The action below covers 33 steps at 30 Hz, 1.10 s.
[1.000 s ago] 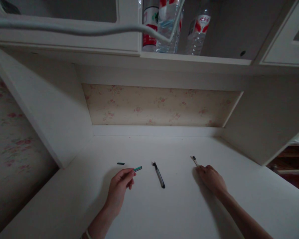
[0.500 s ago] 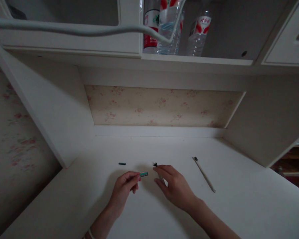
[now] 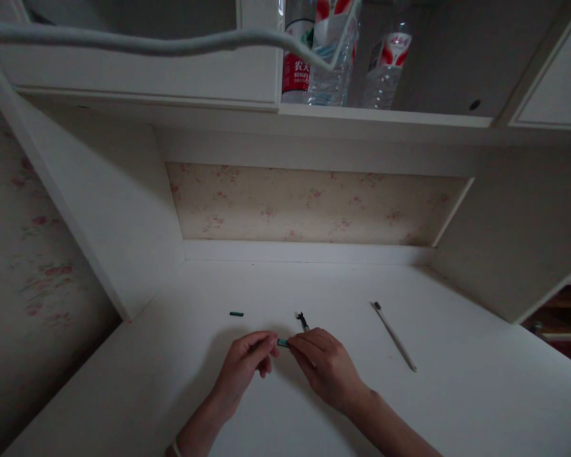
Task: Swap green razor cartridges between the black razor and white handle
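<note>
My left hand [image 3: 247, 362] pinches a small green razor cartridge [image 3: 282, 343] between thumb and fingers. The fingertips of my right hand [image 3: 330, 365] close on the cartridge's right end, so both hands meet on it. Just beyond my right hand is a razor handle [image 3: 304, 322] with a black forked tip; its lower part is hidden by the hand. A second dark green cartridge [image 3: 236, 313] lies on the white desk [image 3: 266, 285], further back and left of my hands.
A toothbrush [image 3: 394, 336] with a pale handle and dark bristles lies slantwise on the right. Plastic bottles [image 3: 387, 66] stand on the shelf above. A pale bar [image 3: 171, 46] crosses the top of the view. Side panels [image 3: 99, 197] bound the desk.
My right hand has come away from the razor handle's tip and down to the cartridge, leaving more of the handle visible. My left hand has shifted slightly right with the cartridge.
</note>
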Each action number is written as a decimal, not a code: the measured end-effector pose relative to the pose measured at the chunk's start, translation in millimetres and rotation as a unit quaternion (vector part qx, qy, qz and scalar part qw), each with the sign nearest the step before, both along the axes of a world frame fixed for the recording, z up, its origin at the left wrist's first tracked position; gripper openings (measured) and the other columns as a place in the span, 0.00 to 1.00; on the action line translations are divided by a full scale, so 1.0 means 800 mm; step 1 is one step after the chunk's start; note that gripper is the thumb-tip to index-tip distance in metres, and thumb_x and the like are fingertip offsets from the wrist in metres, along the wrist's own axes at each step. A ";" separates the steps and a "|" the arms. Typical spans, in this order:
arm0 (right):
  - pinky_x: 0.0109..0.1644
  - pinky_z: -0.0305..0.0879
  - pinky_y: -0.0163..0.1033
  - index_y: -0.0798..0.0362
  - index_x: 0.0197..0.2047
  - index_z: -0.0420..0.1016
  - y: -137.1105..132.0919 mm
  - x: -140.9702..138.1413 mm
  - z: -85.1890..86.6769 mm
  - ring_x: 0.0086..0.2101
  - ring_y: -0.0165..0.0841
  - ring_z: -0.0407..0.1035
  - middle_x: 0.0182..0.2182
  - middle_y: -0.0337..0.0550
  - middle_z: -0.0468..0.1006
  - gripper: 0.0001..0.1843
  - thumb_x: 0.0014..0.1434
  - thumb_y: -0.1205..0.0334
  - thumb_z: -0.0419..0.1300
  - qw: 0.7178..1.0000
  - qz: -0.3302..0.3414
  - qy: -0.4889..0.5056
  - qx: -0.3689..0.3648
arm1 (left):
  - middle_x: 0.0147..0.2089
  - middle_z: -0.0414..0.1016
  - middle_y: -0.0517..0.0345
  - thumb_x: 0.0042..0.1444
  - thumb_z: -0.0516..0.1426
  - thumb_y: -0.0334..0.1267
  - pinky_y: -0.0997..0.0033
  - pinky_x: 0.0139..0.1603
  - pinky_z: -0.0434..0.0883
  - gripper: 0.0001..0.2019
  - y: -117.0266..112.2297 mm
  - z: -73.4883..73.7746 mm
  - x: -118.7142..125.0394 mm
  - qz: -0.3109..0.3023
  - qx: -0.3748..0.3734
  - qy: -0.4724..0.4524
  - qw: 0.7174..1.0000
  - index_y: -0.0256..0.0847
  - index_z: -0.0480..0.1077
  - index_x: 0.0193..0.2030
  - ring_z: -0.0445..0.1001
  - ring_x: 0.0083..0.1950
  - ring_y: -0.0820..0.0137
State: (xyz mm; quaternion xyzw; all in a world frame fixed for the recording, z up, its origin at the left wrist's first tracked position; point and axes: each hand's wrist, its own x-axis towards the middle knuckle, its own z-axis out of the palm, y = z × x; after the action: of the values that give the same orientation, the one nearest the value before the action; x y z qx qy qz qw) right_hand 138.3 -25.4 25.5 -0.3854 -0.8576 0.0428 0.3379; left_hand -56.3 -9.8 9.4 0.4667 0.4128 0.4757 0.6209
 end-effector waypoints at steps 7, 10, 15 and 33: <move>0.38 0.71 0.41 0.50 0.40 0.78 0.000 0.082 -0.027 0.34 0.38 0.73 0.37 0.48 0.79 0.15 0.64 0.53 0.54 0.977 -0.164 0.128 -0.054 | 0.30 0.73 0.52 0.51 0.59 0.53 0.75 0.22 0.61 0.22 0.000 -0.002 0.001 -0.011 0.003 0.030 0.999 0.34 0.74 0.43 0.66 0.23 0.74; 0.35 0.70 0.40 0.52 0.38 0.79 0.006 0.144 -0.038 0.29 0.37 0.72 0.36 0.47 0.80 0.20 0.59 0.45 0.55 0.941 -0.286 0.169 -0.061 | 0.30 0.73 0.52 0.52 0.59 0.53 0.74 0.23 0.60 0.22 -0.001 -0.002 0.002 -0.026 0.006 0.049 0.998 0.34 0.74 0.42 0.66 0.24 0.74; 0.36 0.66 0.39 0.51 0.41 0.78 0.020 0.245 -0.059 0.30 0.41 0.74 0.28 0.44 0.80 0.25 0.54 0.41 0.54 0.864 -0.468 0.130 -0.130 | 0.29 0.73 0.54 0.52 0.59 0.52 0.74 0.23 0.61 0.22 0.001 -0.005 0.004 -0.030 0.013 0.063 0.997 0.34 0.73 0.43 0.66 0.24 0.74; 0.36 0.61 0.40 0.48 0.45 0.76 0.027 0.312 -0.084 0.39 0.46 0.74 0.37 0.46 0.81 0.20 0.60 0.48 0.50 0.838 -0.506 -0.086 -0.186 | 0.28 0.73 0.55 0.51 0.59 0.50 0.75 0.24 0.61 0.20 0.009 -0.022 0.004 -0.038 0.001 0.085 0.996 0.34 0.73 0.41 0.66 0.24 0.75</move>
State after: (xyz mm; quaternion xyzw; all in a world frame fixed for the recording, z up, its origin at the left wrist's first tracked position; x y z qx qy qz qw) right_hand 387.7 -4.0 -41.4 -0.8233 -0.5445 -0.0086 0.1598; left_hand -53.0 -2.4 -8.5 0.5216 0.4452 0.4107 0.6009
